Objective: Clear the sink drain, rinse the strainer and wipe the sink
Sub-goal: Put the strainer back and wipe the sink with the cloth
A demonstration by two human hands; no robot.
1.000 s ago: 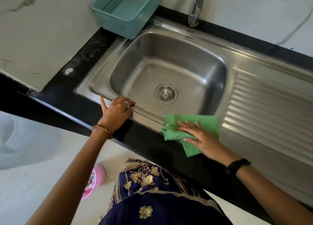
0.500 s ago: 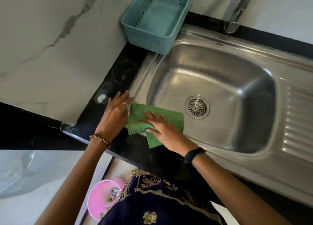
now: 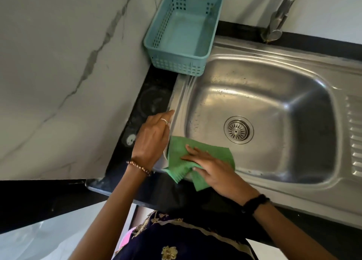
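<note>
Black counter (image 3: 154,95): steel sink (image 3: 293,199), teal basket (image 3: 176,65).

No lettering to read anywhere here. The steel sink (image 3: 254,79) carries no visible brand stamp, the teal basket (image 3: 182,32) at about eleven o'clock shows only plain lattice walls, and the green cloth (image 3: 207,152) is unprinted. The strainer (image 3: 238,131) shows only slots, no numbers.

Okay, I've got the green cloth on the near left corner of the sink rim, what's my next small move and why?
Probably slide the green ribbed cloth with your right hand up the left rim of the stainless steel sink, toward the teal plastic basket. The cloth is flat under that hand at the near corner, and your left hand rests on that rim, so shift it aside first.
</note>
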